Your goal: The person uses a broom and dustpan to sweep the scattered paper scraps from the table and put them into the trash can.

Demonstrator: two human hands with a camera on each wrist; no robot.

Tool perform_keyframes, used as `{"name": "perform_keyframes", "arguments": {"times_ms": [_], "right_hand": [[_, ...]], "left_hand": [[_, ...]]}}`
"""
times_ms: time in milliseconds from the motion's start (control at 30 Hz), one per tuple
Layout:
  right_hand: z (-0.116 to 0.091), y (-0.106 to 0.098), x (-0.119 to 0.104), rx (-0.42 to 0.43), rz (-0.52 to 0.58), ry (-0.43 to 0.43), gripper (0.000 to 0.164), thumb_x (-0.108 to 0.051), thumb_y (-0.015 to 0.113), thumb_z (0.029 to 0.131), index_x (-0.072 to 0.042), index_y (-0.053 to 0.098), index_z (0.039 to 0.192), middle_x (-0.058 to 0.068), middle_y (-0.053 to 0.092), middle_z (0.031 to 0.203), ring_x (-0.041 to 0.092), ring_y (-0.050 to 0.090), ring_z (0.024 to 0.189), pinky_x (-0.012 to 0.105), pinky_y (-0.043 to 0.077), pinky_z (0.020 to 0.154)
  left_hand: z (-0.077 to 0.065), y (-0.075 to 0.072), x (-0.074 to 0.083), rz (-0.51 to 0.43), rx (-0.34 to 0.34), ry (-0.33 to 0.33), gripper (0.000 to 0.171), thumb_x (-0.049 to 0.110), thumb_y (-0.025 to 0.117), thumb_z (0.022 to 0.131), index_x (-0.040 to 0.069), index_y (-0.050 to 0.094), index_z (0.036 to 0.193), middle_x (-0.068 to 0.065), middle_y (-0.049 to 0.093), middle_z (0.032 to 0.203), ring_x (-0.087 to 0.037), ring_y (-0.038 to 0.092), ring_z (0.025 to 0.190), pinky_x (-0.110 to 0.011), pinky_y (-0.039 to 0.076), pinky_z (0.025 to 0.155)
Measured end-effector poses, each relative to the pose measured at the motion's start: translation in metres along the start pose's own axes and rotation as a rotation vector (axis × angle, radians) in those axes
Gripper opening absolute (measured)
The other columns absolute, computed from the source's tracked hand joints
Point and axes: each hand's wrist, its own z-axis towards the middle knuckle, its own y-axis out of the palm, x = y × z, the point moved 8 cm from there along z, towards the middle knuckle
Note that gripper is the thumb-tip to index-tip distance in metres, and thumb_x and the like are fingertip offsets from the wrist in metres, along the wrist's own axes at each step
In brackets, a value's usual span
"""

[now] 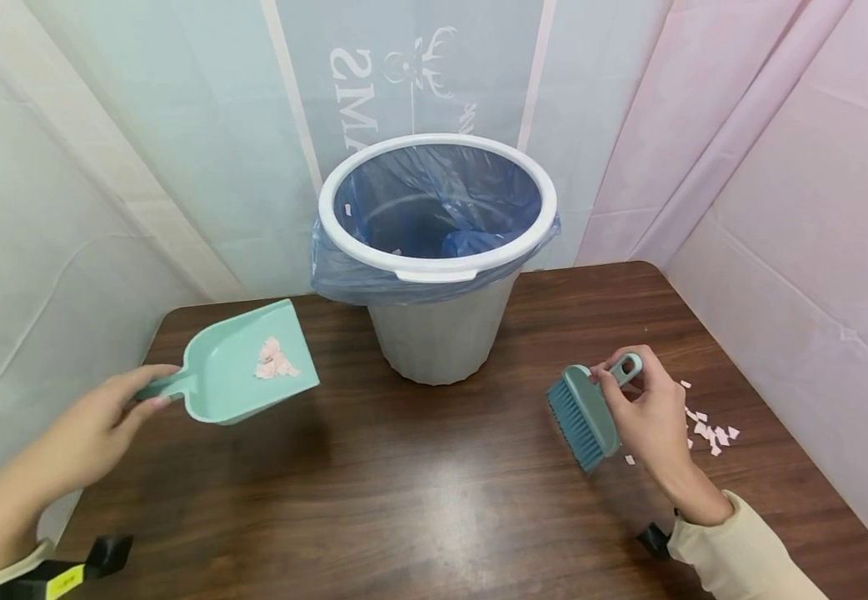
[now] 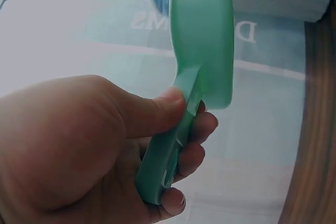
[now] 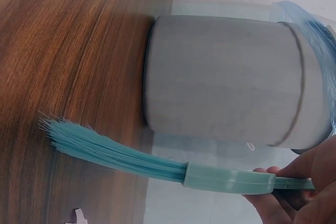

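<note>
My left hand (image 1: 107, 425) grips the short handle of a mint-green dustpan (image 1: 224, 375), raised over the table's left side. A small heap of pinkish paper scraps (image 1: 274, 360) lies in the pan. In the left wrist view, thumb and fingers wrap round the handle of the dustpan (image 2: 202, 35), seen edge-on. On the right, my right hand (image 1: 647, 408) pinches the handle of a teal hand brush (image 1: 587, 412), its bristles pointing down and left. More paper scraps (image 1: 711, 435) lie scattered on the table beside the right hand. The right wrist view shows the brush's bristles (image 3: 115, 153) fanned near the wood.
A pale waste bin (image 1: 441, 333) with a white rim and blue liner (image 1: 344, 279) stands at the table's back middle. Few bits are visible inside it. Pale curtains (image 1: 801, 208) enclose the dark wooden table (image 1: 419, 500) at the back and sides.
</note>
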Motion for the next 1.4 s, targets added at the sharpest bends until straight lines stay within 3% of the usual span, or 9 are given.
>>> {"name": "perform_keyframes", "arguments": {"times_ms": [67, 267, 400, 533, 733, 833, 1067, 1167, 1400], "right_hand": [[0.000, 0.000, 0.000, -0.001, -0.001, -0.002, 0.015, 0.010, 0.066, 0.092, 0.002, 0.059, 0.102, 0.013, 0.075, 0.092, -0.008, 0.065, 0.082, 0.006, 0.050, 0.069], [0.001, 0.000, 0.000, -0.009, -0.009, -0.003, 0.015, 0.010, 0.066, 0.092, 0.002, 0.059, 0.102, 0.013, 0.075, 0.093, -0.010, 0.064, 0.082, 0.006, 0.050, 0.069], [0.001, 0.000, 0.000, -0.010, -0.011, -0.004, 0.015, 0.010, 0.066, 0.092, 0.001, 0.059, 0.102, 0.013, 0.075, 0.093, -0.010, 0.064, 0.082, 0.006, 0.050, 0.069], [0.001, 0.000, 0.001, -0.013, -0.009, -0.010, 0.015, 0.010, 0.066, 0.092, 0.001, 0.059, 0.102, 0.013, 0.075, 0.093, -0.009, 0.065, 0.082, 0.006, 0.050, 0.069], [0.001, 0.000, 0.001, -0.014, -0.013, -0.010, 0.015, 0.010, 0.066, 0.092, 0.001, 0.059, 0.101, 0.012, 0.075, 0.093, -0.009, 0.064, 0.082, 0.006, 0.050, 0.069], [0.001, -0.001, 0.001, -0.017, -0.020, -0.010, 0.016, 0.009, 0.067, 0.092, 0.000, 0.059, 0.102, 0.012, 0.075, 0.093, -0.011, 0.064, 0.082, 0.005, 0.050, 0.069], [0.001, 0.001, 0.000, -0.030, -0.014, -0.019, 0.015, 0.008, 0.067, 0.092, 0.000, 0.059, 0.102, 0.012, 0.075, 0.093, -0.009, 0.065, 0.082, 0.006, 0.050, 0.069], [0.001, 0.002, 0.000, -0.037, -0.010, -0.025, 0.016, 0.009, 0.068, 0.092, 0.000, 0.059, 0.102, 0.012, 0.075, 0.092, -0.009, 0.065, 0.081, 0.006, 0.050, 0.069], [0.003, 0.003, -0.002, -0.024, -0.021, -0.034, 0.018, 0.011, 0.069, 0.090, -0.001, 0.060, 0.101, 0.011, 0.075, 0.091, -0.012, 0.063, 0.080, 0.005, 0.049, 0.069]], "left_hand": [[0.002, -0.006, -0.005, 0.005, 0.000, -0.006, 0.028, -0.002, 0.062, 0.100, -0.006, 0.059, 0.128, -0.022, 0.068, 0.110, 0.005, 0.056, 0.095, -0.014, 0.047, 0.070], [0.011, -0.023, -0.014, 0.011, -0.040, -0.052, 0.031, 0.004, 0.054, 0.105, -0.009, 0.054, 0.133, -0.034, 0.062, 0.121, -0.055, 0.062, 0.104, -0.053, 0.057, 0.073], [0.018, -0.037, -0.015, 0.040, -0.019, -0.050, 0.031, 0.002, 0.055, 0.105, -0.010, 0.054, 0.133, -0.034, 0.064, 0.117, -0.042, 0.068, 0.097, -0.046, 0.059, 0.066], [0.024, -0.051, -0.013, 0.049, 0.006, -0.049, 0.032, 0.001, 0.054, 0.105, -0.012, 0.052, 0.133, -0.036, 0.063, 0.116, -0.051, 0.065, 0.097, -0.048, 0.057, 0.065], [0.035, -0.074, -0.011, 0.084, 0.068, -0.029, 0.031, 0.002, 0.054, 0.105, -0.012, 0.053, 0.133, -0.036, 0.063, 0.115, -0.001, 0.064, 0.093, -0.006, 0.046, 0.066], [0.040, -0.083, -0.008, 0.092, 0.082, -0.013, 0.031, 0.002, 0.053, 0.106, -0.013, 0.052, 0.133, -0.038, 0.061, 0.116, -0.014, 0.069, 0.095, 0.005, 0.032, 0.066], [0.055, -0.099, -0.001, 0.096, 0.079, -0.021, 0.033, 0.002, 0.050, 0.107, -0.013, 0.051, 0.136, -0.038, 0.060, 0.120, -0.016, 0.067, 0.100, 0.007, 0.030, 0.069], [0.064, -0.106, 0.004, 0.100, 0.073, -0.024, 0.035, 0.004, 0.048, 0.108, -0.014, 0.049, 0.138, -0.039, 0.058, 0.123, -0.058, 0.057, 0.104, 0.008, 0.028, 0.068], [0.097, -0.124, 0.019, 0.118, 0.035, -0.004, 0.039, 0.012, 0.047, 0.110, -0.006, 0.049, 0.144, -0.034, 0.055, 0.136, -0.054, 0.056, 0.112, 0.000, 0.037, 0.076]]}}
